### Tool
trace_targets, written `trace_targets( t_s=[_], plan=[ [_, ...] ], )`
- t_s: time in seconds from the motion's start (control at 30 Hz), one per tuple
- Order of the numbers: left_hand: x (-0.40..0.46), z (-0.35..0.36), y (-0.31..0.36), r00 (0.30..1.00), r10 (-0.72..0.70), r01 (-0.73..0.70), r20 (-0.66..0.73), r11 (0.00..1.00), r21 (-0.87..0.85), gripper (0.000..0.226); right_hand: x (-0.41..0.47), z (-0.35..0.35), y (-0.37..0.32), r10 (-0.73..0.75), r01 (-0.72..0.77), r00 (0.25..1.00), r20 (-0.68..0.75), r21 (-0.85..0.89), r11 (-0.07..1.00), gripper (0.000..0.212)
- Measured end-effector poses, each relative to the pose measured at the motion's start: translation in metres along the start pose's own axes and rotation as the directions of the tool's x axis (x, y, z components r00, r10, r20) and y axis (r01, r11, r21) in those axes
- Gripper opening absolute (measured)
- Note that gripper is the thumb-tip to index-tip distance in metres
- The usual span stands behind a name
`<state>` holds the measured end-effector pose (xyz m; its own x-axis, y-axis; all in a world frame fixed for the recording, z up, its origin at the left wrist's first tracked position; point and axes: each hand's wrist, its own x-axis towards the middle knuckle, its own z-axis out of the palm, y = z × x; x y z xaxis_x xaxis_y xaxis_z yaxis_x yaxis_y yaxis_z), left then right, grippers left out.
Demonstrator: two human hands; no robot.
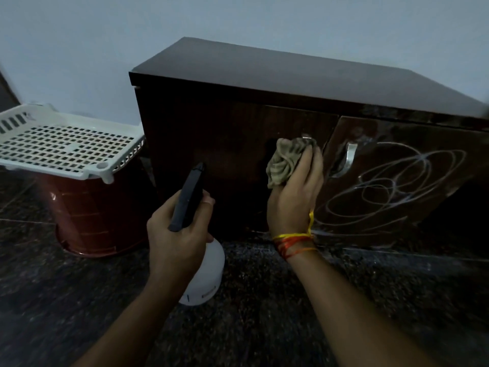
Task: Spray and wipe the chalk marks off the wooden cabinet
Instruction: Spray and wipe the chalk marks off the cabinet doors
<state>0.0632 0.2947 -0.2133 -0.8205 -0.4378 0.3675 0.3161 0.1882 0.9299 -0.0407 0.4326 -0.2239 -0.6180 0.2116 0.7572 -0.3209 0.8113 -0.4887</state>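
Head view, looking down at a dark wooden cabinet (264,83) standing on a speckled dark floor (291,300) against a pale wall (105,35). The left hand (174,239) is wrapped tight around the neck of a spray bottle (203,271), its white body hanging below the fist and its black spray head (188,200) angled up toward the cabinet's left door (211,144). That door looks dark and clean from here. The right hand (293,197), a bundle of red and yellow thread (293,245) tied at its wrist, grips a crumpled beige cloth (285,160) and presses it against the left door close to where the two doors meet; the fingers curl over the cloth's right edge. Over on the right door (423,221), white chalk marks (391,186) loop in big overlapping ovals across the panel, just right of a curved metal handle (346,160). A second small handle peeks out above the cloth. Far left, a reddish-brown bucket (92,215) sits on the floor just beside the cabinet, with a white perforated basket (66,144) resting on top of it
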Motion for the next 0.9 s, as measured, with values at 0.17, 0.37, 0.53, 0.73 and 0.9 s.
trace_targets(
  t_s=[0.17, 0.37, 0.53, 0.73, 0.9],
  plan=[
    [-0.002, 0.005, -0.004, 1.000, -0.015, 0.014, 0.027, 1.000, 0.009, 0.019, 0.026, -0.004, 0.000, 0.054, -0.050, 0.998, -0.030, 0.114, 0.992, 0.060],
    [-0.003, 0.014, -0.001, 0.999, -0.014, 0.014, 0.037, 1.000, -0.015, 0.021, 0.008, -0.015, 0.014, 0.042, -0.059, 0.996, 0.073, 0.241, 0.969, 0.041],
    [-0.003, 0.019, 0.000, 0.998, 0.000, 0.001, 0.055, 1.000, -0.005, 0.021, 0.030, -0.008, 0.007, -0.028, 0.038, 0.998, -0.064, 0.164, 0.986, 0.053],
    [-0.003, 0.017, -0.001, 0.999, -0.028, 0.029, 0.021, 0.999, -0.024, 0.019, 0.004, -0.003, 0.023, -0.127, 0.133, 0.991, 0.045, -0.145, 0.980, 0.064],
    [0.002, 0.012, -0.006, 1.000, 0.004, -0.004, 0.005, 1.000, 0.002, 0.009, 0.003, 0.000, 0.028, -0.095, 0.111, 0.991, 0.094, -0.179, 0.978, 0.072]
  ],
)
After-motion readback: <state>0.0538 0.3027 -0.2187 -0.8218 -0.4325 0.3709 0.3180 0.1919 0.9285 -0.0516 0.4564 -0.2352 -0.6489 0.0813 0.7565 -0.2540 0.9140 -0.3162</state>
